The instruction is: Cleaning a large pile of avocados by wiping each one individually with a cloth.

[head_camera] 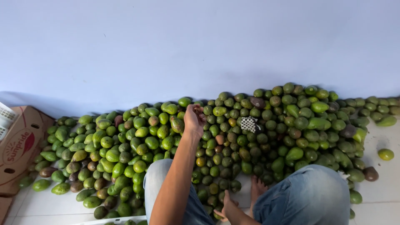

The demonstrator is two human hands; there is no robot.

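Green avocados (166, 137) lie in a big heap on the white floor (383, 187) by the blue wall (200, 41). The left hand (194, 118) reaches into the heap, fingers curled on something small I cannot make out. The right hand (227, 206) rests low by a bare foot (257, 188), holding nothing. Almost all of the heap looks untouched, and a cardboard box (18, 146) waits at the left.

Far too many green avocados (233, 137) to count lie heaped along the wall, with one stray avocado (386, 154) alone at right, one cardboard box (18, 146) at left, and two hands visible.
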